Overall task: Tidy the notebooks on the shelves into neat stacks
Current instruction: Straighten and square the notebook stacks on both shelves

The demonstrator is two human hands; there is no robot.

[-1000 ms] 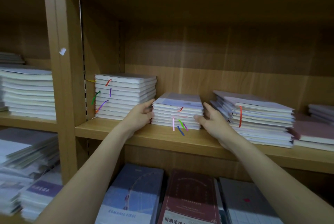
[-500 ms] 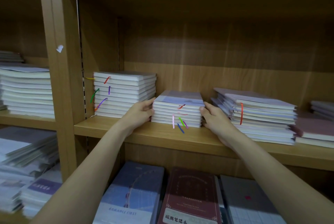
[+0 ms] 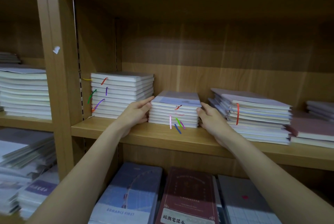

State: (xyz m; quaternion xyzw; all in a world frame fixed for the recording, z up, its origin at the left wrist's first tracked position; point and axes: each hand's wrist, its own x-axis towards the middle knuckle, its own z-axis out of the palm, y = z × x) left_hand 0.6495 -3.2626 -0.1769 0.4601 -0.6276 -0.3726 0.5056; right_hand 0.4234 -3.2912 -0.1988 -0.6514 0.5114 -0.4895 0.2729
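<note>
A short stack of pale notebooks with coloured ribbon markers sits mid-shelf on the wooden shelf board. My left hand presses flat against the stack's left side. My right hand presses its right side, thumb at the top edge. The stack is squeezed between both palms and its edges line up. A taller neat stack stands to its left by the upright. To the right a wider stack is skewed, with covers fanned out.
Dark red notebooks lie at the far right of the shelf. The left bay holds a tall white stack and messy piles below. Blue, maroon and grey notebooks lie on the lower shelf.
My right hand has moved in from beside the skewed stack and now presses the middle stack's right side. The stack's edges look squarer. My left hand has stayed on the left side.
</note>
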